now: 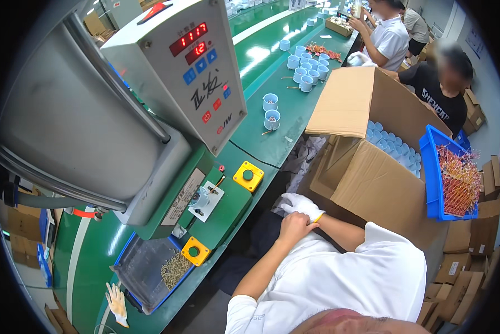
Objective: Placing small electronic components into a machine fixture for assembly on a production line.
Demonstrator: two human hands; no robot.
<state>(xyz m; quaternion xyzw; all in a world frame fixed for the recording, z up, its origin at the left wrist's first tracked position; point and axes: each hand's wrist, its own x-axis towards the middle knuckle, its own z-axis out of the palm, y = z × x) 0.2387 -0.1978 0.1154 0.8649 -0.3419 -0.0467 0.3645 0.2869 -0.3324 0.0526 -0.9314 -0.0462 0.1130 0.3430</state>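
Note:
My left hand (297, 227) is bare and closed around the cuff of the white glove (311, 210) on my right hand. My right hand (295, 204) wears that glove, low in front of my body, with its fingers loosely stretched and nothing visible in them. Some of the fingertips are hard to make out. Left of my hands stands a grey and green press machine (166, 189) with a display box (189, 61). A pale blue cup-shaped part (200, 197) sits in its white fixture plate (212, 204). Another white glove (116, 303) lies at the bench's near left.
Yellow button boxes (248, 176) (195, 251) flank the fixture. A tray (144, 267) holds small metal pieces. Several blue cups (305, 83) stand along the green bench (283, 142). To my right are an open carton (380, 189) of cups and a blue bin (433, 183) of wired parts; co-workers sit beyond.

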